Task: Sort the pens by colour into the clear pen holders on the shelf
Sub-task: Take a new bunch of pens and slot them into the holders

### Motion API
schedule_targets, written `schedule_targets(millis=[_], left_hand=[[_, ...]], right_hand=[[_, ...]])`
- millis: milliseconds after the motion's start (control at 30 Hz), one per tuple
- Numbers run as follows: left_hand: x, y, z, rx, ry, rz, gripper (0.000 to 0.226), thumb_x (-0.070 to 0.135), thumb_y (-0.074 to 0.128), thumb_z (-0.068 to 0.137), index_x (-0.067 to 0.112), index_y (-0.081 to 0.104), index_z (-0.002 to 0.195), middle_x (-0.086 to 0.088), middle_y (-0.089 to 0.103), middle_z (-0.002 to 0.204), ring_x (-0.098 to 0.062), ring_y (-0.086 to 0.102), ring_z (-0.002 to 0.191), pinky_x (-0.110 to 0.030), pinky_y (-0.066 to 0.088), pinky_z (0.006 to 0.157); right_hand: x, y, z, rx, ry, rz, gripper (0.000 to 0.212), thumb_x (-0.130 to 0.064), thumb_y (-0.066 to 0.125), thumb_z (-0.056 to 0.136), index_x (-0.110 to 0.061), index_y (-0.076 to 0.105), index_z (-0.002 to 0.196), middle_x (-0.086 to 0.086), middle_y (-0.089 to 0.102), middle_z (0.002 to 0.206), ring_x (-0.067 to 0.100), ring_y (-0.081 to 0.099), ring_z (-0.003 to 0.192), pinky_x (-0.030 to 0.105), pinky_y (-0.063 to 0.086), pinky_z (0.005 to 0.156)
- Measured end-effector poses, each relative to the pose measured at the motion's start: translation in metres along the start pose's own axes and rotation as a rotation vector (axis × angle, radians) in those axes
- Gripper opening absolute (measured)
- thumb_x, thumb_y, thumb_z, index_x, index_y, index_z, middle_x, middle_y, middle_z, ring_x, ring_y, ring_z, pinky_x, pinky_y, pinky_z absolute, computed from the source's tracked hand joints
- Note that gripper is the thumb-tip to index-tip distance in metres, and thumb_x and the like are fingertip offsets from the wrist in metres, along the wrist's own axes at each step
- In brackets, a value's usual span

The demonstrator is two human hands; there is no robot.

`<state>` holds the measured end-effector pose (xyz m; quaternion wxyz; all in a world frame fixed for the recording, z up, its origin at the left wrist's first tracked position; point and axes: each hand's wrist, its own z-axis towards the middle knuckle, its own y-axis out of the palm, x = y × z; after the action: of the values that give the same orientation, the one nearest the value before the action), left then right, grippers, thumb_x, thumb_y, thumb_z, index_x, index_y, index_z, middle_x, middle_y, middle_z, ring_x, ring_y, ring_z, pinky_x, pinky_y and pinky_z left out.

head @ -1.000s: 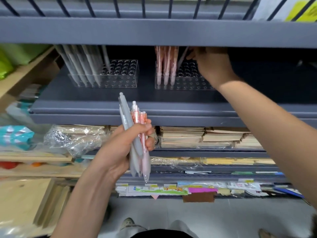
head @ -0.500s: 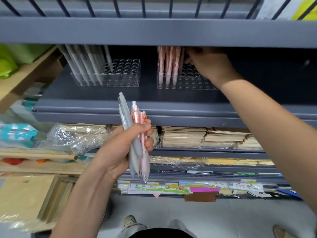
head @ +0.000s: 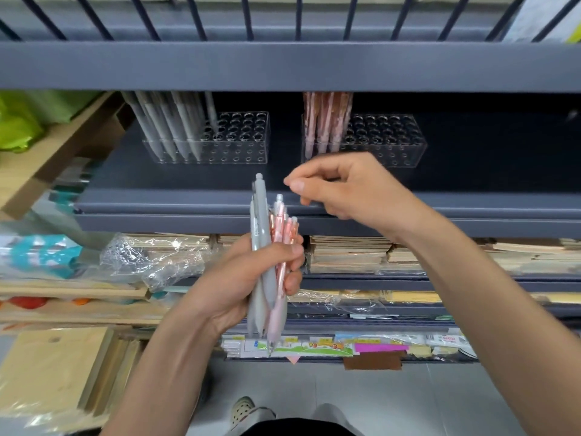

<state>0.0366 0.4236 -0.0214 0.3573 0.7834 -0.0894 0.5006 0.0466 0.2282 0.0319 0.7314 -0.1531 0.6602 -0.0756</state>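
My left hand grips a bunch of pens upright: grey pens on the left of the bunch, pink pens on the right. My right hand hovers just above and right of the pen tops, thumb and forefinger close together, holding nothing. On the grey shelf stand two clear pen holders. The left holder has several grey pens at its left end. The right holder has several pink pens at its left end.
The upper shelf's front edge hangs low over the holders and hides the pen tops. Stacks of notebooks and plastic-wrapped goods fill the lower shelves. Wooden boards lie at the lower left. My shoe shows on the floor.
My right hand has left the pink holder at the back and come down to the tops of the pens in my left hand. The left hand has kept its bunch.
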Motion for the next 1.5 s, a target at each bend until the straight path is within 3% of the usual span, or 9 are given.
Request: schedule_targets(millis=[167, 367, 467, 600, 1000, 1133, 1267, 1400, 1500], left_hand=[[0.002, -0.001, 0.001, -0.038, -0.043, 0.082, 0.026, 0.008, 0.072, 0.077, 0.002, 0.058, 0.099, -0.006, 0.056, 0.067, -0.018, 0.052, 0.054, -0.025, 0.048, 0.050], [0.005, -0.006, 0.001, -0.078, -0.028, 0.135, 0.023, 0.023, 0.078, 0.080, 0.009, 0.063, 0.090, -0.005, 0.057, 0.068, -0.016, 0.053, 0.055, -0.024, 0.049, 0.053], [0.006, -0.007, 0.004, -0.046, -0.042, -0.059, 0.040, 0.041, 0.084, 0.074, 0.009, 0.068, 0.092, -0.006, 0.057, 0.069, -0.016, 0.052, 0.054, -0.025, 0.050, 0.052], [0.008, -0.014, 0.008, -0.026, -0.018, -0.148, 0.037, 0.049, 0.087, 0.068, 0.017, 0.077, 0.082, -0.005, 0.057, 0.070, -0.015, 0.052, 0.053, -0.025, 0.050, 0.052], [0.018, -0.051, -0.012, 0.045, 0.075, -0.197, 0.029, 0.041, 0.080, 0.075, 0.015, 0.074, 0.087, -0.006, 0.062, 0.078, -0.016, 0.055, 0.054, -0.027, 0.051, 0.052], [0.025, -0.067, -0.021, 0.104, 0.135, -0.124, 0.031, 0.040, 0.089, 0.068, 0.017, 0.076, 0.085, -0.004, 0.064, 0.078, -0.015, 0.057, 0.055, -0.026, 0.051, 0.053], [0.031, -0.082, -0.030, 0.161, 0.162, -0.104, 0.041, 0.042, 0.093, 0.062, 0.015, 0.073, 0.086, -0.005, 0.062, 0.077, -0.016, 0.056, 0.056, -0.028, 0.050, 0.054], [0.037, -0.099, -0.036, 0.211, 0.176, -0.200, 0.024, 0.037, 0.081, 0.079, 0.016, 0.072, 0.087, -0.006, 0.058, 0.076, -0.016, 0.054, 0.054, -0.028, 0.049, 0.052], [0.041, -0.112, -0.044, 0.227, 0.186, -0.198, 0.009, 0.026, 0.076, 0.084, 0.017, 0.072, 0.084, -0.007, 0.058, 0.075, -0.017, 0.054, 0.053, -0.028, 0.049, 0.051]], right_hand=[[0.000, 0.017, 0.009, -0.046, 0.021, 0.016, 0.018, -0.024, 0.071, 0.089, -0.011, 0.075, 0.100, -0.022, 0.064, 0.064, -0.008, 0.052, 0.050, 0.004, 0.035, 0.044], [0.005, 0.024, 0.013, -0.056, 0.121, 0.155, 0.016, -0.027, 0.073, 0.086, -0.013, 0.073, 0.094, -0.006, 0.059, 0.072, 0.002, 0.045, 0.054, 0.017, 0.031, 0.043], [0.008, 0.025, 0.013, -0.024, 0.096, 0.345, 0.020, -0.018, 0.068, 0.089, -0.002, 0.068, 0.102, 0.012, 0.059, 0.083, 0.012, 0.051, 0.059, 0.023, 0.040, 0.048], [0.012, 0.026, 0.012, 0.014, 0.055, 0.508, 0.009, -0.012, 0.058, 0.095, -0.006, 0.064, 0.099, 0.011, 0.070, 0.092, 0.015, 0.060, 0.066, 0.023, 0.050, 0.057], [0.004, 0.066, 0.026, 0.085, 0.015, 0.656, 0.018, -0.009, 0.051, 0.099, -0.003, 0.061, 0.113, 0.013, 0.071, 0.095, 0.016, 0.057, 0.069, 0.025, 0.048, 0.058], [-0.003, 0.082, 0.032, 0.081, 0.023, 0.457, 0.024, -0.015, 0.060, 0.095, -0.007, 0.065, 0.117, 0.005, 0.069, 0.089, 0.016, 0.056, 0.072, 0.027, 0.047, 0.058], [-0.008, 0.096, 0.039, 0.052, 0.038, 0.300, 0.017, -0.015, 0.068, 0.090, -0.011, 0.073, 0.105, 0.000, 0.069, 0.079, 0.014, 0.059, 0.070, 0.024, 0.049, 0.059], [-0.015, 0.111, 0.046, 0.101, 0.003, 0.452, 0.014, -0.011, 0.058, 0.095, -0.004, 0.067, 0.105, 0.003, 0.067, 0.080, 0.014, 0.061, 0.069, 0.025, 0.052, 0.061], [-0.021, 0.116, 0.051, 0.258, -0.038, 0.631, 0.010, -0.008, 0.051, 0.098, -0.005, 0.061, 0.100, 0.006, 0.066, 0.077, 0.016, 0.065, 0.066, 0.027, 0.056, 0.065]])
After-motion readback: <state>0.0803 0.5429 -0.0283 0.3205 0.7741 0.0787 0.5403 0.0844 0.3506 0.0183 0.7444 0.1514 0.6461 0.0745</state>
